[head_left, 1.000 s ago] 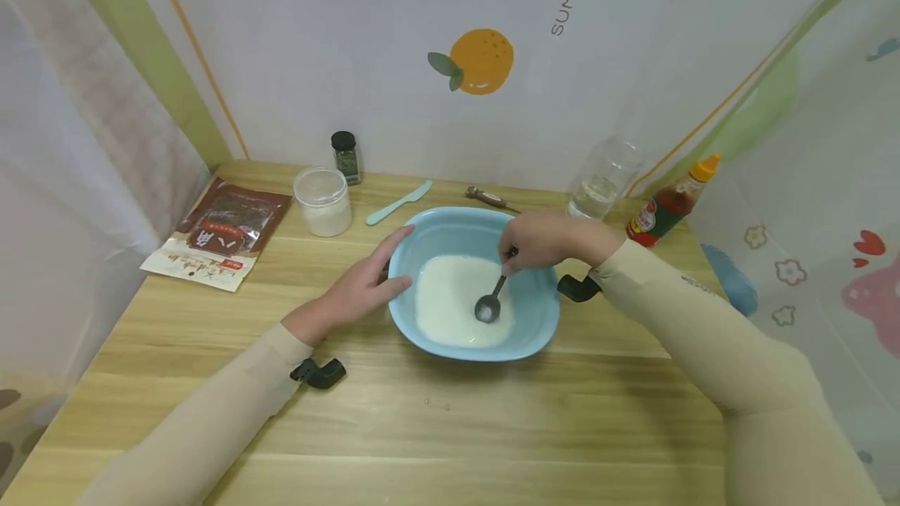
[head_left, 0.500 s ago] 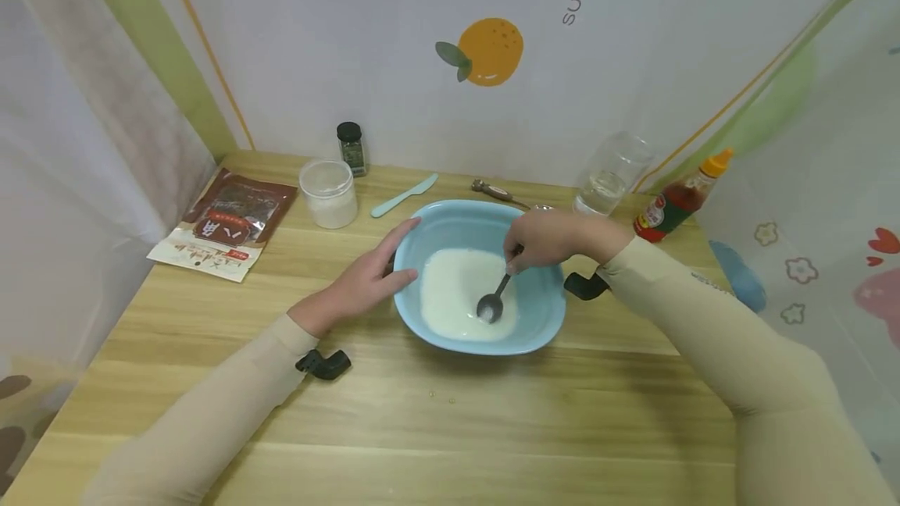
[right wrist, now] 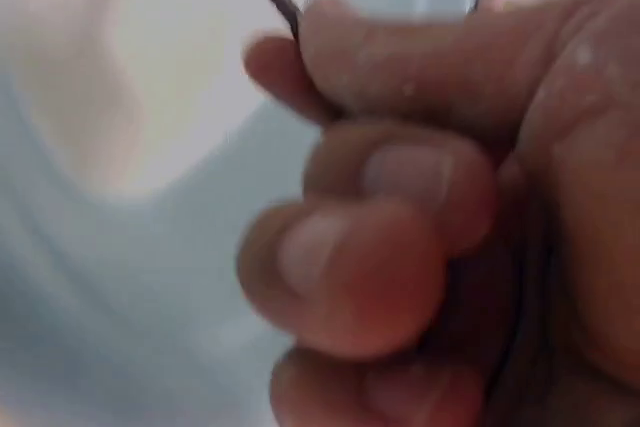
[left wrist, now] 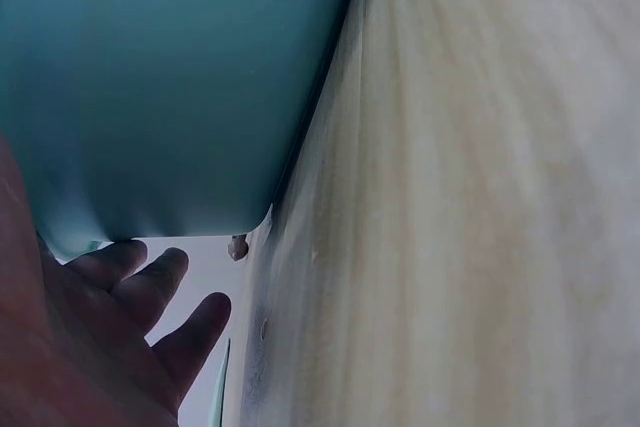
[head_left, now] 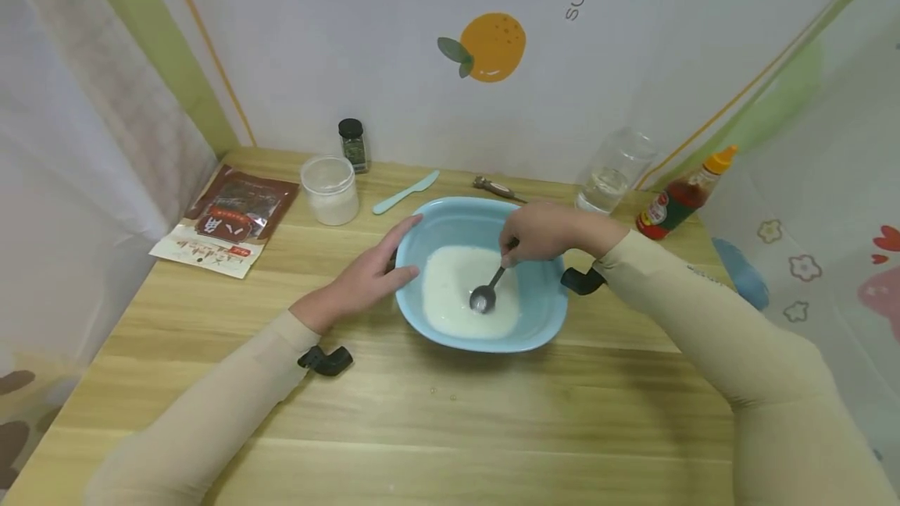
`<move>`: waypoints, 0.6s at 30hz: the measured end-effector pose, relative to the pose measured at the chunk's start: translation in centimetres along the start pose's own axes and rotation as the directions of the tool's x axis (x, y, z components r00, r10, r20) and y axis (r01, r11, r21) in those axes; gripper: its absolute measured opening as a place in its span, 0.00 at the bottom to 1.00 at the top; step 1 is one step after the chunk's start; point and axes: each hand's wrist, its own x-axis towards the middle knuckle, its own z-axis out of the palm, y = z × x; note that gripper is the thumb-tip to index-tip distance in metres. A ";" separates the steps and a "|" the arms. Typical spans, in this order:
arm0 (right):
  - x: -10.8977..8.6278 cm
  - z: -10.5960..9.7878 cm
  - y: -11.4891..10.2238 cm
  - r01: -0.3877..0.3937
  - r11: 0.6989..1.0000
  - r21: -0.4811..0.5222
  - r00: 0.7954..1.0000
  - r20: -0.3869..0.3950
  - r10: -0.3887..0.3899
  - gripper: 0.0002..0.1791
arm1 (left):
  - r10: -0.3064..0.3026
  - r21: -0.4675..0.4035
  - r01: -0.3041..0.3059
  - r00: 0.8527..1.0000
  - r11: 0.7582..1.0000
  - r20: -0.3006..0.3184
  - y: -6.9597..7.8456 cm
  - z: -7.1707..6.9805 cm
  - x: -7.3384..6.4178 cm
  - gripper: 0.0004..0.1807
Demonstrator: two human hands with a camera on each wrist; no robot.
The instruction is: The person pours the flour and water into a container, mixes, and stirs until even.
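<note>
A light blue bowl (head_left: 548, 318) stands on the wooden table with white, milky liquid (head_left: 450, 295) inside. My right hand (head_left: 537, 234) reaches over its right side and pinches the handle of a dark spoon (head_left: 482, 299). The spoon's head sits in the liquid near the middle. In the right wrist view, thumb and forefinger close on the thin handle while the other fingers (right wrist: 340, 267) curl into the palm. My left hand (head_left: 362, 283) rests against the bowl's left side, thumb at the rim. Its fingers (left wrist: 195, 337) spread loosely along the outer wall in the left wrist view.
Behind the bowl lie a pale green knife (head_left: 406, 193) and a brown-handled utensil (head_left: 495, 188). A jar of white powder (head_left: 332, 197), a black-capped spice jar (head_left: 353, 148) and a brown packet (head_left: 232, 217) stand left. A glass of clear liquid (head_left: 602, 190) and a red sauce bottle (head_left: 678, 201) stand right.
The spoon's head has shifted a little to the left in the liquid, with my right hand moving along. My left hand keeps its place on the bowl. The head view has tilted slightly.
</note>
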 end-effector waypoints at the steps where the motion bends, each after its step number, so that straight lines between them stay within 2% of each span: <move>1: 0.0 0.1 -0.2 0.026 0.999 0.024 0.999 0.033 -0.027 0.10 | 0.000 -0.003 0.000 1.000 1.000 0.003 0.0 0.0 0.1 0.45; 3: 0.4 0.4 -0.9 0.070 0.995 0.070 0.994 0.074 -0.075 0.11 | 0.000 -0.001 0.000 1.000 1.000 0.003 0.1 0.0 0.2 0.45; 6: 1.4 0.7 -1.7 0.099 0.991 0.094 0.994 0.042 -0.103 0.12 | -0.002 0.009 0.002 1.000 1.000 0.004 0.2 0.1 0.2 0.45; 8: 1.9 0.5 -1.9 0.072 0.995 0.062 0.997 -0.013 -0.071 0.13 | -0.001 0.020 0.001 1.000 1.000 -0.003 0.1 0.1 0.2 0.45; 12: 1.5 -0.1 -1.1 -0.044 0.999 -0.008 0.995 -0.091 0.043 0.13 | 0.006 0.026 -0.005 1.000 1.000 -0.007 0.2 0.1 0.2 0.45; 15: 0.6 -0.5 -0.5 -0.077 0.997 0.011 0.996 -0.040 0.078 0.12 | 0.007 0.027 -0.007 1.000 1.000 0.000 0.3 0.1 0.4 0.45; 18: 0.6 -0.1 -0.7 -0.008 0.997 0.075 1.000 0.027 0.006 0.12 | 0.004 0.038 -0.004 1.000 0.999 -0.001 0.3 0.1 0.4 0.45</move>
